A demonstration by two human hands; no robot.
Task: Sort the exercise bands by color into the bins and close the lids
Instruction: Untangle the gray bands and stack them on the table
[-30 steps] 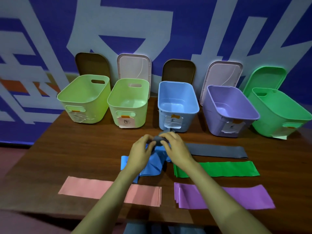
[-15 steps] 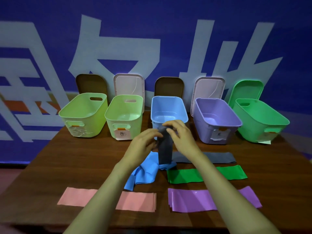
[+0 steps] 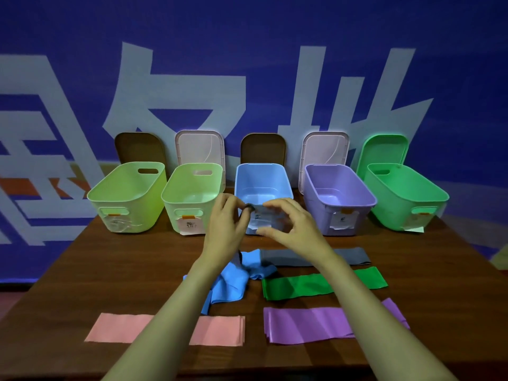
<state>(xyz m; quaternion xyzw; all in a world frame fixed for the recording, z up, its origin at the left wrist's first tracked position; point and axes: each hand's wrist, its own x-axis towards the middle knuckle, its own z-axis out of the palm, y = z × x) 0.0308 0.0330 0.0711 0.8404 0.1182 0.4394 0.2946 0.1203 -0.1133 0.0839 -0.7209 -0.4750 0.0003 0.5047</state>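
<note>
The left hand (image 3: 225, 229) pinches one end of the flat grey elastic band (image 3: 354, 255) between thumb and forefinger, raised in front of the light blue rectangular plastic bin (image 3: 264, 182); only a small dark fold shows at the fingertips; the rest lies flat on the brown wooden table (image 3: 110, 270), long axis left to right, passing under the right wrist and pointing at the right edge. The right hand (image 3: 294, 229) hovers just beside the left, thumb and fingers curved in a wide C with a gap between, holding nothing.

Nearer the front edge lie the flat dark green elastic band (image 3: 299, 287) and the flat purple elastic band (image 3: 308, 325), both lengthwise left to right; the flat pink elastic band (image 3: 217, 331) lies the same way toward the front left corner; the crumpled blue elastic band (image 3: 231, 284) sits bunched under the left forearm.

Along the far edge stand the yellow-green plastic bin (image 3: 126, 196), pale green plastic bin (image 3: 192, 193), the blue one, the purple plastic bin (image 3: 341, 196) and the bright green plastic bin (image 3: 406, 196), all open; lids lean upright behind them. Paper labels with orange tape hang on the bin fronts; their handwriting is too small to read; the blue wall banner (image 3: 247, 50) carries large white characters, cropped.
</note>
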